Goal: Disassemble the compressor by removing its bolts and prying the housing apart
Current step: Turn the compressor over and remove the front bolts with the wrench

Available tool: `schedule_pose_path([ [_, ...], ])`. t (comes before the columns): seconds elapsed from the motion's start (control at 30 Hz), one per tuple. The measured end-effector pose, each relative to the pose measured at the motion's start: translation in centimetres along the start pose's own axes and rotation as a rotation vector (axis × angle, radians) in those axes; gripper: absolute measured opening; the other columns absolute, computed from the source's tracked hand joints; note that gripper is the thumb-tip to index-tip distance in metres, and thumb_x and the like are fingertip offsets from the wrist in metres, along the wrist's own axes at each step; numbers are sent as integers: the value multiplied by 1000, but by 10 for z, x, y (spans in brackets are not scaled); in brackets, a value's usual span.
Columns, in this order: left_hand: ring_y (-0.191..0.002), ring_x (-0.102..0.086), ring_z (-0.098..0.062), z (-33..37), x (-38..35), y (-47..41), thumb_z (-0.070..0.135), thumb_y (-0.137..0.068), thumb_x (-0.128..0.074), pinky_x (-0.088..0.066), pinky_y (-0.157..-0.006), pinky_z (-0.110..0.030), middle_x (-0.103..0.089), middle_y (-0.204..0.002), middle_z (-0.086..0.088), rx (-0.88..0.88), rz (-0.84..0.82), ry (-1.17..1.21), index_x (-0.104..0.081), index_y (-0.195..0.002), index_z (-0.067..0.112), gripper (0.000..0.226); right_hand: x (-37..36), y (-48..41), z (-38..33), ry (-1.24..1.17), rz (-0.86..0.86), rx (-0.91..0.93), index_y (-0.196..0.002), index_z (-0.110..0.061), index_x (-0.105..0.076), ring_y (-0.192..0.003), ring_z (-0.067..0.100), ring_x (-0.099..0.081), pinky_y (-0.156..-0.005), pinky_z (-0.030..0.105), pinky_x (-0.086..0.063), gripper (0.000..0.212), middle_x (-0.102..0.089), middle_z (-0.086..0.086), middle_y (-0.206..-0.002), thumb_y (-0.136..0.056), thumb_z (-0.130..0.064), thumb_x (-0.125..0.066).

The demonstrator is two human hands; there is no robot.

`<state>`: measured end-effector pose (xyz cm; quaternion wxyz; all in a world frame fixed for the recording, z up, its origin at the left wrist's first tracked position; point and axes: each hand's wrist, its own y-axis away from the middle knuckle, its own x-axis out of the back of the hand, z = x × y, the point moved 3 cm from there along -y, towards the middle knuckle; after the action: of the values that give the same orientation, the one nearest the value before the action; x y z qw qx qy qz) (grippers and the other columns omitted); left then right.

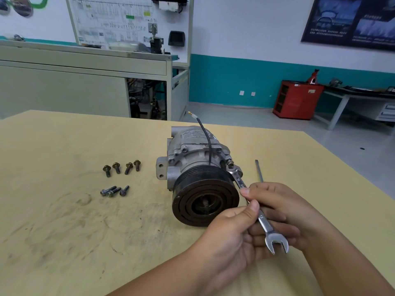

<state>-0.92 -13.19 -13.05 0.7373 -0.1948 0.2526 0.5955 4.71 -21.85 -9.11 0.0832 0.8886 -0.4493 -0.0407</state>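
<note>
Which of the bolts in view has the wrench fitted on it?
The bolt on the compressor's right side, beside the pulley; seven others lie loose on the table, left of it.

— How many pieces do you see on your screen?
— I count four gold-headed bolts [128, 167], three silver bolts [124, 190], one compressor [192, 154], one wrench [263, 218] and one screwdriver [259, 170].

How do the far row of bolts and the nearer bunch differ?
The far row of bolts has four; the near bunch of bolts has three. The far row's heads look brassy, the near bunch's silvery. The far row is spaced apart, the near bunch packed closer. Both lie loose on the table, left of the compressor.
</note>
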Motion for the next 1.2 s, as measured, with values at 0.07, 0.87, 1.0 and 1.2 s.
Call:
schedule_pose_path([
  [0.07, -75, -73, -18, 0, 0, 0, 36, -88, -43, -56, -69, -24, -75, -81, -8, -6, 3, -4, -77, -77, 15, 42, -1, 2, -1, -13, -59, -41, -56, -7, -58, -25, 10, -25, -41, 18, -12, 34, -26, -1, -34, -67, -38, -65],
  [0.87, -74, -72, -22, 2, 2, 0, 33, -90, -42, -56, -66, -26, -75, -82, -10, 9, 6, 64, -76, -76, 15, 41, 1, 2, -4, -149, -53, -41, -66, -7, -68, -33, 9, -32, -40, 13, -28, 29, -32, 0, -43, -69, -35, -64],
  [1.0, -76, -72, -21, 1, 0, 1, 39, -90, -40, -56, -68, -26, -75, -87, -11, 36, 30, 65, -77, -85, 15, 45, -3, 2, -2, -205, -52, -50, -50, -12, -48, -21, 6, -27, -31, 9, -28, 33, -29, -3, -33, -72, -31, -63],
  [1.2, -71, -72, -17, 1, -1, 0, 36, -88, -48, -56, -64, -25, -75, -82, -9, 11, -8, 38, -77, -77, 15, 37, -2, 0, 0, -36, 24, -18, -54, -9, -42, -35, 9, -23, -44, 20, -12, 42, -25, 0, -41, -61, -40, -69],
])
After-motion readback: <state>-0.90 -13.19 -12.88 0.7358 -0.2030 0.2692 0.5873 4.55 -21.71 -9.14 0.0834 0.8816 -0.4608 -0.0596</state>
